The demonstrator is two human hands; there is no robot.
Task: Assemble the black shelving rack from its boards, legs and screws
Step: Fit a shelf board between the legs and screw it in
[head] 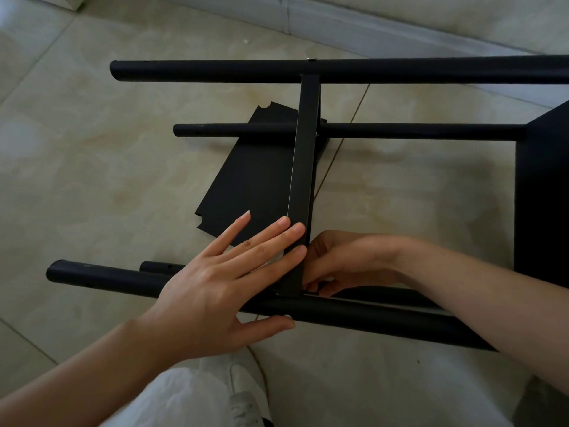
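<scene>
The half-built black rack (338,70) lies on its side on the tiled floor (92,149), no readable writing anywhere. The left hand (221,282) presses flat, fingers straight, against the middle board (303,180). The right hand (345,263) curls behind that board's near end; whether it holds anything I cannot tell.

Four black legs (338,70), three black boards (303,180) and two hands (221,291) were visible on the floor.

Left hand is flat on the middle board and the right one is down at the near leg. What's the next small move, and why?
Probably keep the left hand pressing the upright board steady while the right hand works at the joint with the near leg. The right fingers curl at the board's lower corner, though what they pinch is hidden. The board's far end already meets the far leg.
</scene>
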